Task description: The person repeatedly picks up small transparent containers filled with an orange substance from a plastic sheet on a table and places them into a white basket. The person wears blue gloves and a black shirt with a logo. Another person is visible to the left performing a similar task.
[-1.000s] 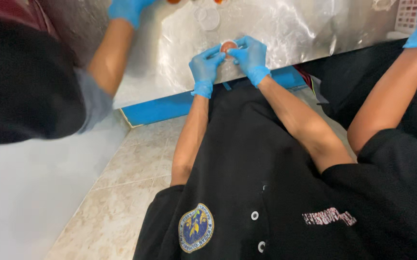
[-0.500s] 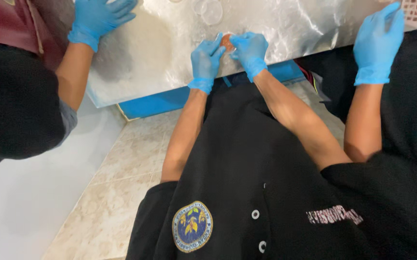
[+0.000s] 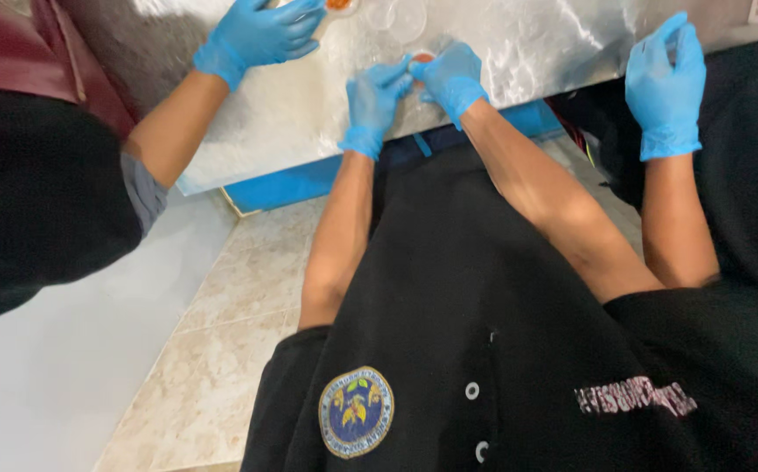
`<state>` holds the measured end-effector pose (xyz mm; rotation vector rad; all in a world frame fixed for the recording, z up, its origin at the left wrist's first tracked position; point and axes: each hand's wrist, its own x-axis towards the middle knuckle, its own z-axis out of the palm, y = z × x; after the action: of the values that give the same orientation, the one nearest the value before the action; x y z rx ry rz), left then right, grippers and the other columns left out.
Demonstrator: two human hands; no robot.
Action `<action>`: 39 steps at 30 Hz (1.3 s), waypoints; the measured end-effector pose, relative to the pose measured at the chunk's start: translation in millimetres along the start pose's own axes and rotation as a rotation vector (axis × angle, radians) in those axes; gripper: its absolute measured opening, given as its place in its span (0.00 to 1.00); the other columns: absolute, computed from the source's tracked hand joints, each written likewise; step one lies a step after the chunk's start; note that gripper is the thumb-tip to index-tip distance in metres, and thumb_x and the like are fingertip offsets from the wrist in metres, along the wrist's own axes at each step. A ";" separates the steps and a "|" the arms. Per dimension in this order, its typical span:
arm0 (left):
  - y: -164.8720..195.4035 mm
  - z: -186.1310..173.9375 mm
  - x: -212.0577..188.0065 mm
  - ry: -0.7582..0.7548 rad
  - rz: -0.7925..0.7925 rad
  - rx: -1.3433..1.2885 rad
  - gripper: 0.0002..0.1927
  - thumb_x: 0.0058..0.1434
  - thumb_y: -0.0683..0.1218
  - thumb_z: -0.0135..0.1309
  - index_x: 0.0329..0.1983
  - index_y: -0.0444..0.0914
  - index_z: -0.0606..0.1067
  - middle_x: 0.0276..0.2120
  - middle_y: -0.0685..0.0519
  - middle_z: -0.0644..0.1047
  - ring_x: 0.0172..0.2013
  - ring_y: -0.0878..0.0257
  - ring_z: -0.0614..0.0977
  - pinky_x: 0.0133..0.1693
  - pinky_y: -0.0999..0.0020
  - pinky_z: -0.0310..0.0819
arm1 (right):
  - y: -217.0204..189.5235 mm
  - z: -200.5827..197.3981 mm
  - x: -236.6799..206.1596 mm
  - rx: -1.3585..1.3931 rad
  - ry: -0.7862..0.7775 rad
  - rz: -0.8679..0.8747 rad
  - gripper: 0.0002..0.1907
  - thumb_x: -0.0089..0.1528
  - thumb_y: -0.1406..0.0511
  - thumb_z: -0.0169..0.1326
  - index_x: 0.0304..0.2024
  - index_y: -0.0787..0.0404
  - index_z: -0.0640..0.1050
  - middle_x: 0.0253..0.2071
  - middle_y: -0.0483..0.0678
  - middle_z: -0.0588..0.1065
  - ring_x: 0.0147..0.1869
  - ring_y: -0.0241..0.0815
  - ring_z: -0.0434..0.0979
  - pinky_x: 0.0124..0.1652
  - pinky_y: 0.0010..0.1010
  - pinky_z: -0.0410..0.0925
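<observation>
Head view, looking down over a black jacket toward a foil-covered table (image 3: 519, 52). The person's left hand (image 3: 375, 100) and right hand (image 3: 453, 77), both in blue gloves, meet at a small round cup (image 3: 424, 59) with orange-red contents that sits on the foil near the table's near edge. Both hands are curled, fingertips closed on the cup from either side; the left takes its left rim, the right covers its right half. The cup is round and shows no long axis; its mouth appears to face up, though the fingers cover too much to be sure.

Hidden or unclear: only a sliver of the cup shows between the fingertips, and its wall and base are covered by the gloves. Just beyond it lie clear round lids (image 3: 396, 16), faint against the shiny foil and hard to count. At the top edge another cup of orange food (image 3: 340, 4) is cut off by the frame.

A co-worker's gloved hand (image 3: 261, 35) lies flat on the foil at the left; a second co-worker's gloved hand (image 3: 666, 83) hangs at the right edge of the table, fingers loosely spread, holding nothing. A blue rim (image 3: 296, 182) shows beneath the foil, above a beige tiled floor (image 3: 222, 350).
</observation>
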<state>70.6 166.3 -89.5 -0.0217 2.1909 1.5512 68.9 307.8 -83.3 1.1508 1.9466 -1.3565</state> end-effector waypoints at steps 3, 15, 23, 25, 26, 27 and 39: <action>2.6 -7.0 11.6 -0.080 -0.259 -0.193 0.14 0.57 0.41 0.63 0.47 0.37 0.83 0.34 0.51 0.86 0.29 0.68 0.86 0.35 0.71 0.82 | 4.7 3.5 -3.8 -0.138 0.102 -0.127 0.28 0.50 0.60 0.74 0.39 0.73 0.75 0.31 0.54 0.78 0.29 0.41 0.83 0.23 0.32 0.77; 33.7 54.8 5.4 0.108 -0.133 -0.171 0.16 0.55 0.47 0.66 0.46 0.36 0.84 0.39 0.50 0.86 0.36 0.66 0.87 0.41 0.70 0.81 | 40.8 -58.1 -0.4 0.649 0.144 -0.052 0.12 0.53 0.77 0.62 0.40 0.67 0.81 0.36 0.52 0.83 0.34 0.43 0.87 0.33 0.35 0.83; 56.5 36.4 15.0 0.366 -0.462 -0.745 0.19 0.54 0.43 0.65 0.47 0.27 0.81 0.39 0.47 0.84 0.35 0.59 0.85 0.37 0.64 0.84 | 21.1 -109.1 21.3 0.642 0.634 -0.178 0.13 0.59 0.75 0.62 0.46 0.70 0.78 0.39 0.54 0.78 0.37 0.45 0.81 0.35 0.35 0.79; 58.7 30.4 17.1 0.431 -0.498 -0.917 0.19 0.55 0.42 0.65 0.48 0.27 0.79 0.40 0.46 0.83 0.37 0.56 0.85 0.38 0.63 0.84 | 18.0 -128.3 31.3 0.603 0.674 -0.193 0.17 0.58 0.75 0.62 0.49 0.69 0.76 0.40 0.54 0.78 0.38 0.46 0.80 0.36 0.36 0.78; 58.0 29.6 20.4 0.435 -0.516 -0.943 0.18 0.57 0.43 0.64 0.48 0.28 0.79 0.40 0.45 0.83 0.37 0.55 0.86 0.38 0.64 0.83 | 16.7 -136.9 37.8 0.583 0.691 -0.209 0.18 0.58 0.74 0.62 0.51 0.68 0.75 0.41 0.54 0.77 0.39 0.46 0.80 0.37 0.36 0.78; 57.0 29.1 24.2 0.436 -0.540 -0.968 0.18 0.59 0.44 0.64 0.49 0.28 0.79 0.40 0.45 0.82 0.38 0.54 0.86 0.38 0.65 0.82 | 15.9 -142.8 42.7 0.558 0.713 -0.231 0.20 0.58 0.74 0.63 0.52 0.67 0.74 0.42 0.54 0.77 0.40 0.47 0.80 0.38 0.36 0.78; 8.5 30.9 -33.4 0.567 -0.524 -0.451 0.12 0.52 0.41 0.65 0.37 0.29 0.82 0.29 0.49 0.82 0.27 0.65 0.81 0.29 0.70 0.78 | 43.5 -54.3 -3.5 -0.221 0.386 -1.178 0.42 0.55 0.73 0.65 0.70 0.60 0.63 0.52 0.56 0.72 0.49 0.54 0.76 0.47 0.38 0.74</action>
<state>109.1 189.0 -77.7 -1.1998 1.9035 1.8085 111.3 363.0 -81.8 0.0412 3.1780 -1.3654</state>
